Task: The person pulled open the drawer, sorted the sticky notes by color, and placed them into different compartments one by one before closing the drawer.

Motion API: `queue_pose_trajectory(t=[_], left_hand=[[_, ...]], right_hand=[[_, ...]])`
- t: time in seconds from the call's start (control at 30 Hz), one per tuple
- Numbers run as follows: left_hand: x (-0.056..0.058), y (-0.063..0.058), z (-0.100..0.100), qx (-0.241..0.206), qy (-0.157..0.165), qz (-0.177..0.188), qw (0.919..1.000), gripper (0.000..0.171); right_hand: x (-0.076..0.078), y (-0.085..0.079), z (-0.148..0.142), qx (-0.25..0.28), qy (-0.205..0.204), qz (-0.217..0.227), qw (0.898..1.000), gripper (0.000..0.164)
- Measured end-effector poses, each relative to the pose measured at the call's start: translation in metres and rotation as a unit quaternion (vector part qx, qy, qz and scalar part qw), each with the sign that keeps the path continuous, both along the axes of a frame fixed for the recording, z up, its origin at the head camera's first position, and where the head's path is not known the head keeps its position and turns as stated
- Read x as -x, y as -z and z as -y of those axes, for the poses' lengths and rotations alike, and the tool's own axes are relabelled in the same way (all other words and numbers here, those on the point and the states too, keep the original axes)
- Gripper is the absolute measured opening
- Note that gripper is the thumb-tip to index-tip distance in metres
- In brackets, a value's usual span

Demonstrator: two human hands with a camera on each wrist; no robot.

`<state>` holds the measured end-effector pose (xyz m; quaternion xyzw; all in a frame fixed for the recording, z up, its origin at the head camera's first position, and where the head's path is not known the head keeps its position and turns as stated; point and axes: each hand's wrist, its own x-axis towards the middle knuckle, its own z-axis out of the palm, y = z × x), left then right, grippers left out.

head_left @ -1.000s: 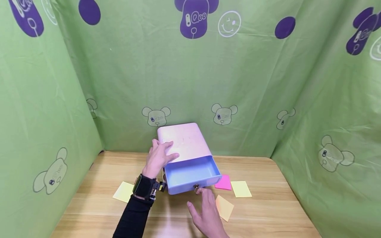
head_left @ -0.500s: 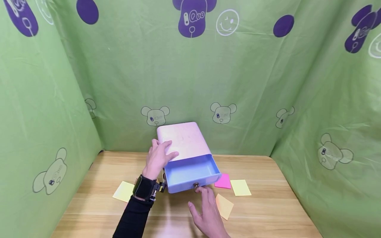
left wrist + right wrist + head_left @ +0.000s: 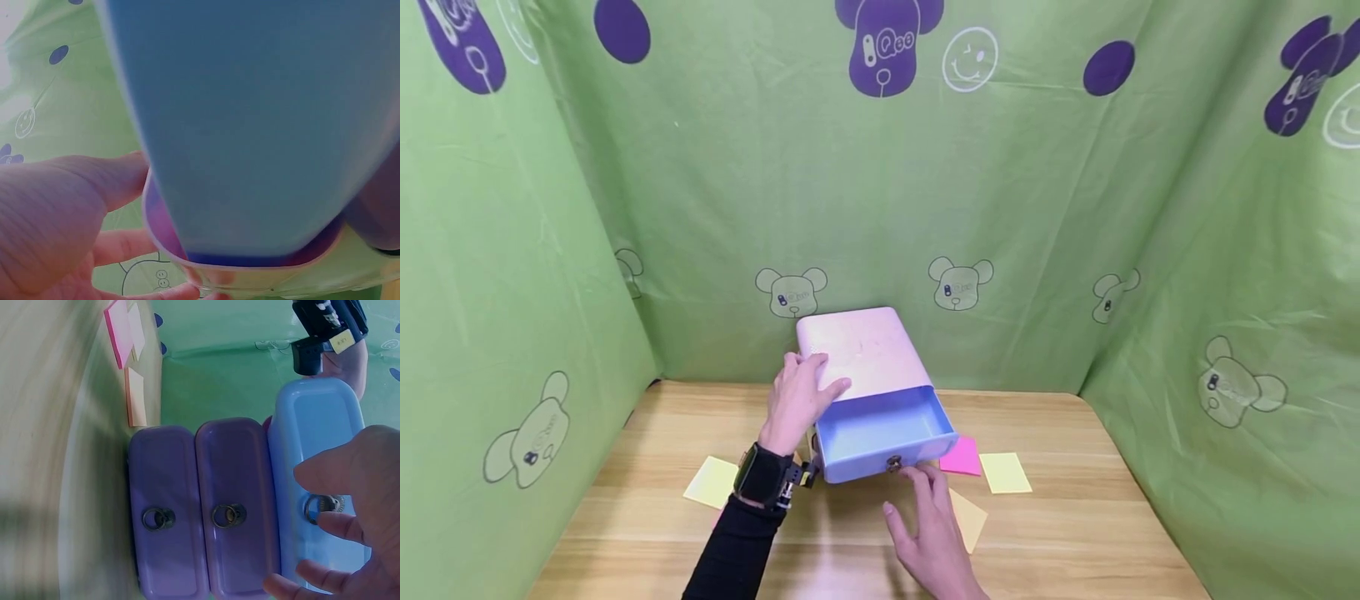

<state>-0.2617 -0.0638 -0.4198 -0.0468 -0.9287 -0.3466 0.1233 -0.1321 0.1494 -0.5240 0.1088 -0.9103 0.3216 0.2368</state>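
Observation:
A small drawer cabinet point(image 3: 865, 350) with a pale pink top stands at the back of the table. Its light blue top drawer point(image 3: 887, 425) is pulled out, and nothing shows inside. Lower down are two purple drawers point(image 3: 165, 562), both closed, with ring pulls. My left hand point(image 3: 793, 404) holds the cabinet's front left corner, thumb at the upper edge and fingers along the side. Just off the blue drawer's ring pull point(image 3: 894, 463), my right hand point(image 3: 934, 533) has loosely bent, spread fingers that grip nothing.
Right of the cabinet lie a pink sticky note pad point(image 3: 961, 457), a yellow one point(image 3: 1006, 473) and an orange one point(image 3: 968, 517). Another yellow pad point(image 3: 711, 482) lies left, partly behind the left forearm. Green curtains point(image 3: 880, 200) enclose the wooden table point(image 3: 1060, 517).
My right hand has moved slightly right; its fingertips, earlier at the ring pull, are now apart from it in the head view. The left hand stays on the cabinet.

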Motion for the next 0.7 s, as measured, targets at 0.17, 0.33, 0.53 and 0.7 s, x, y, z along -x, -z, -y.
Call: queue_pose_trajectory(t=[0.17,0.33,0.53,0.7], left_hand=[[0.0,0.006,0.0,-0.002,-0.012,-0.036,0.9993,0.07],[0.0,0.013,0.001,-0.005,-0.013,-0.084,0.9963,0.062],[-0.005,0.021,0.002,0.0,-0.013,-0.161,0.9868,0.052],[-0.021,0.031,0.001,-0.034,-0.015,-0.241,0.9699,0.054]], right_hand=[[0.001,-0.005,-0.004,0.003,0.003,-0.017,1.0,0.049],[0.002,-0.01,-0.004,0.006,-0.001,-0.041,0.999,0.047],[0.003,-0.014,-0.005,0.01,-0.005,-0.068,0.998,0.044],[0.003,-0.015,-0.006,0.018,-0.012,-0.096,0.995,0.043]])
